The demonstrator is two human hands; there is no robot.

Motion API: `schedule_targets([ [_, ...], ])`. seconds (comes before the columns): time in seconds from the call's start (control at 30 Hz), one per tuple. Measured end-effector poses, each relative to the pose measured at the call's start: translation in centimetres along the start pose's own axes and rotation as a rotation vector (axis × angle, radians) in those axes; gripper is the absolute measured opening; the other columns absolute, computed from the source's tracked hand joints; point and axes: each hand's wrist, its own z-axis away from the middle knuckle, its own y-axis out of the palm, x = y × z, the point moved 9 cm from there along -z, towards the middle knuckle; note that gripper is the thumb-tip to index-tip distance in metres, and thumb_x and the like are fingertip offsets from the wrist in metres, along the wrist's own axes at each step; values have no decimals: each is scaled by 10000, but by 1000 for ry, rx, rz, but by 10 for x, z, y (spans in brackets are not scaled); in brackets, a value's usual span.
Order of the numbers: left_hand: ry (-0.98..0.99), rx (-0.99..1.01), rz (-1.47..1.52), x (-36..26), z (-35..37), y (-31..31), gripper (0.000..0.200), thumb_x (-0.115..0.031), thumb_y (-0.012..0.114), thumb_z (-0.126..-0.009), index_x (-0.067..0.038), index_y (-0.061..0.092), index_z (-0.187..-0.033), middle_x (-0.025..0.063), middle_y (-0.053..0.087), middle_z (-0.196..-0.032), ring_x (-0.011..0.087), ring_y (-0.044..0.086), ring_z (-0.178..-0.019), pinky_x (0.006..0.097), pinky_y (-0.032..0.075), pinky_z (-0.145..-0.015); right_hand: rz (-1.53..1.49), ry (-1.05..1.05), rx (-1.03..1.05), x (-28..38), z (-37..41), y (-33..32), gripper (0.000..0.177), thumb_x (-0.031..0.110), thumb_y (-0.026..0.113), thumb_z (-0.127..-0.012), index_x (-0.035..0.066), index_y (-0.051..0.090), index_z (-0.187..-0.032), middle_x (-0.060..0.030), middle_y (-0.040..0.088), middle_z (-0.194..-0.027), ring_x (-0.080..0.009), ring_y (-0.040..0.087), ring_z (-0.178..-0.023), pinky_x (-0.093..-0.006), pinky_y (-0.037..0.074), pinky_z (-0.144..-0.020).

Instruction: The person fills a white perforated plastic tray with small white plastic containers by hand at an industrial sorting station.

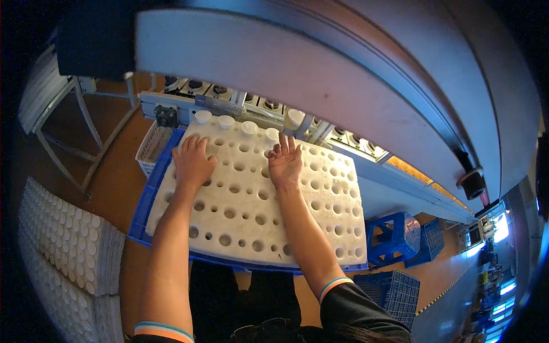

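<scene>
A white foam tray [246,208] with rows of round holes lies in front of me, on a blue crate [150,197]. My left hand [193,163] is palm down over the tray's left part, fingers apart and slightly bent. Palm turned up, my right hand [285,166] stretches its fingers toward the far edge. Its fingertips are right beside a small white cup [272,135]. To the left along that edge sit more white cups, one at the corner [202,116], then a second cup [226,122] and a third cup [249,128].
Beyond the tray runs a machine line [263,104] with another white cup [295,117]. A large metal cover [320,63] overhangs it. Stacked foam trays [74,246] stand at left. A blue stool [394,237] and blue crates [394,291] are at right.
</scene>
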Motion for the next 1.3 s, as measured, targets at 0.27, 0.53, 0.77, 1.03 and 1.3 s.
schedule_targets([
  [0.27,77,-162,112,2,-2,2,570,-278,566,-763,-119,499,-1306,106,403,-1408,234,297,-1350,583,188,-1062,-86,41,-128,-3,22,34,462,491,449,-934,107,483,-1189,-94,562,-1152,-216,575,-887,-339,451,-667],
  [0.53,6,-51,84,-2,1,-7,593,-288,586,-752,-120,495,-1313,100,404,-1408,221,301,-1348,566,185,-1069,-50,16,-150,1,5,-1,468,458,573,-888,101,477,-1175,-100,556,-1111,-238,580,-980,-337,489,-696],
  [0.77,-27,-12,53,-2,3,-10,571,-282,585,-756,-115,509,-1298,97,406,-1403,224,308,-1345,569,192,-1068,266,-311,-448,79,-7,-36,465,561,521,-874,131,528,-1052,-35,600,-1005,-187,585,-986,-396,284,-957],
  [1.03,83,-200,156,0,1,-7,548,-281,597,-757,-98,528,-1268,119,428,-1368,248,334,-1322,601,198,-1047,962,-274,-411,99,-87,-54,420,505,518,-889,107,627,-965,-59,623,-822,-180,541,-777,-341,364,-874],
  [1.3,124,-228,236,5,-3,3,548,-281,597,-755,-95,527,-1266,123,435,-1362,243,333,-1321,612,187,-1046,1861,-392,-204,80,-78,-23,238,179,457,-893,0,606,-941,-182,613,-944,-307,553,-956,-405,404,-848],
])
